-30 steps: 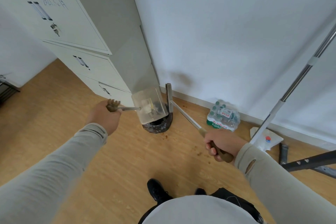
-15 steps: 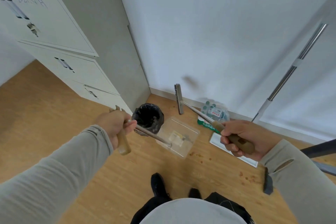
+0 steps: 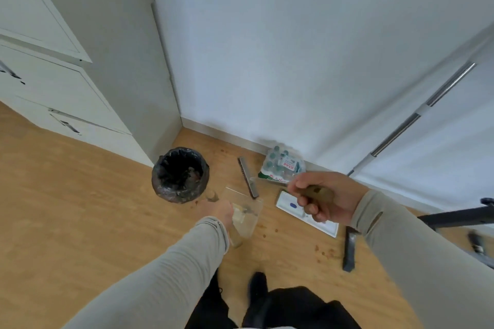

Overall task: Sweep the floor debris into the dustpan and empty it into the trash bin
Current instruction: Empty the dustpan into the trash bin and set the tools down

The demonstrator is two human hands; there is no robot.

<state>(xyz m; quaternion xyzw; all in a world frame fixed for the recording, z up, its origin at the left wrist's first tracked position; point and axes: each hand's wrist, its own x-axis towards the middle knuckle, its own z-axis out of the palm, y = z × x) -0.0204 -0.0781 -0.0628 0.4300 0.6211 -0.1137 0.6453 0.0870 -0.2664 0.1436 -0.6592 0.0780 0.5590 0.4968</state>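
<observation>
A small bin lined with a black bag [image 3: 178, 176] stands on the wooden floor beside the cabinet corner. Just right of it, a clear plastic dustpan [image 3: 246, 218] hangs low over the floor, held by its handle in my left hand [image 3: 217, 212]. My right hand [image 3: 324, 199] grips the brown wooden handle of a small broom, whose brush head [image 3: 248, 177] rests on the floor near the wall. Brown crumbs [image 3: 322, 251] lie scattered on the floor right of the dustpan and around the bin.
A grey filing cabinet [image 3: 80, 83] fills the left. A shrink-wrapped pack of bottles [image 3: 282, 167] sits against the white wall. A flat white mop pad [image 3: 307, 215] lies on the floor, its metal pole [image 3: 411, 117] rising right. Dark metal legs [image 3: 454, 218] stand at right. My shoes [image 3: 258, 290] are below.
The dustpan has come away from over the bin and down to the floor right of it. The broom head has dropped to the floor. The view has turned right.
</observation>
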